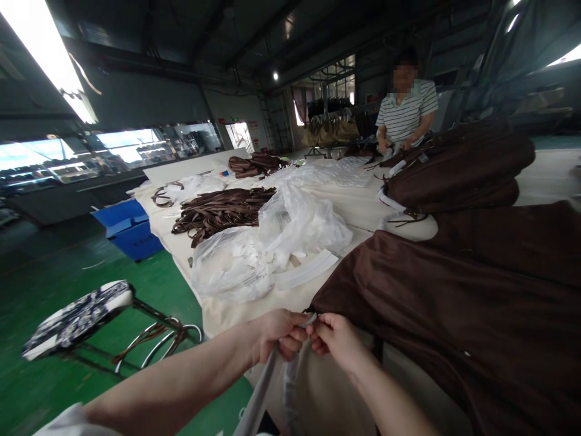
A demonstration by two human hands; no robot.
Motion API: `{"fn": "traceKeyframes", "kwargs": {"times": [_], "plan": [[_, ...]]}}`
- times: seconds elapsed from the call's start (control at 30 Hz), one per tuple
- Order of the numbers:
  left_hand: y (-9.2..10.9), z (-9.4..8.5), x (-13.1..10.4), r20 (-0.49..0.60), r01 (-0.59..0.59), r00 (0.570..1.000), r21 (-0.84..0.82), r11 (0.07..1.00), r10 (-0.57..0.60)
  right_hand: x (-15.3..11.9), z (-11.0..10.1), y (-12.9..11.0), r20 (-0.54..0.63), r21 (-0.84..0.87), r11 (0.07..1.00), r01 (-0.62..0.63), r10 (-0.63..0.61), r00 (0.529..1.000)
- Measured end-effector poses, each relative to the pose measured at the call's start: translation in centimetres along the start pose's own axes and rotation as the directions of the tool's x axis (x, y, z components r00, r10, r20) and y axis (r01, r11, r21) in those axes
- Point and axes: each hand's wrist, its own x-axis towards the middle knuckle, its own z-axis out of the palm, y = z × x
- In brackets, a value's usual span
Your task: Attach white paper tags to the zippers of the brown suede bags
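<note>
My left hand (284, 335) is closed on a pale greyish-white strip (264, 387) that hangs down below it and curls up to a bent end (308, 321) between both hands. Close beside it, my right hand (338, 340) pinches at the same spot with thumb and fingers. What exactly lies between those fingertips is partly hidden. A wrapped, handle-like band (289, 393) hangs just under the hands. Right of them, a large dark brown leather-like bag (436, 284) lies across the table, one corner reaching up to the fingers.
The cream-covered table (227, 312) carries clear plastic bags (236, 266), a bundle of brown straps (224, 209) and stacked brown bags (458, 169). Across it stands a person in a striped shirt (405, 121), handling material. A patterned stool (79, 318) and blue bin (131, 230) stand at left.
</note>
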Motion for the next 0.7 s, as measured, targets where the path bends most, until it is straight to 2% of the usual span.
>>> {"fn": "traceKeyframes", "kwargs": {"times": [0.1,0.2,0.3,0.37,0.4,0.43,0.47,0.53,0.57,0.6,0.63,0.7], "plan": [[-0.4,0.1,-0.5,0.043,-0.021,0.999,-0.098,0.995,0.026,0.0,0.5,0.1,-0.034,-0.058,0.996,0.07,-0.072,0.997],[-0.9,0.1,-0.6,0.071,0.003,0.997,-0.086,0.996,0.003,0.1,0.9,0.4,-0.041,-0.15,0.988,0.043,-0.049,0.998],[-1.6,0.5,-0.4,0.02,-0.051,0.999,0.034,0.998,0.05,0.3,0.8,0.6,-0.05,-0.226,0.974,-0.029,0.018,0.999],[-2.0,1.0,-0.2,-0.096,-0.169,0.976,0.241,0.956,0.196,0.2,0.4,0.5,-0.06,-0.286,0.956,-0.07,0.055,0.997],[-2.3,1.3,-0.1,-0.155,-0.227,0.939,0.393,0.891,0.308,0.1,0.1,0.4,-0.063,-0.312,0.946,-0.09,0.074,0.995],[-2.5,1.6,-0.1,-0.195,-0.261,0.88,0.564,0.783,0.434,-0.1,-0.3,0.1,-0.066,-0.333,0.937,-0.11,0.093,0.993],[-2.7,1.8,0.0,-0.208,-0.251,0.803,0.732,0.633,0.559,-0.2,-0.6,-0.1,-0.07,-0.347,0.928,-0.131,0.114,0.991],[-3.2,2.0,-0.1,-0.159,-0.089,0.656,0.955,0.284,0.738,-0.6,-1.1,-0.8,-0.074,-0.356,0.918,-0.174,0.158,0.985],[-3.4,2.0,-0.1,-0.12,0.028,0.615,0.991,0.13,0.779,-0.8,-1.2,-1.1,-0.072,-0.351,0.916,-0.196,0.182,0.981],[-3.7,1.9,-0.2,-0.09,0.139,0.601,0.99,0.007,0.795,-1.0,-1.2,-1.5,-0.064,-0.341,0.915,-0.216,0.207,0.976],[-4.0,1.8,-0.2,-0.067,0.225,0.606,0.97,-0.09,0.793,-1.1,-1.1,-1.9,-0.05,-0.327,0.915,-0.235,0.232,0.971],[-4.5,1.6,-0.2,-0.033,0.32,0.648,0.919,-0.233,0.761,-1.5,-0.6,-2.5,-0.011,-0.294,0.918,-0.264,0.274,0.962]]}}
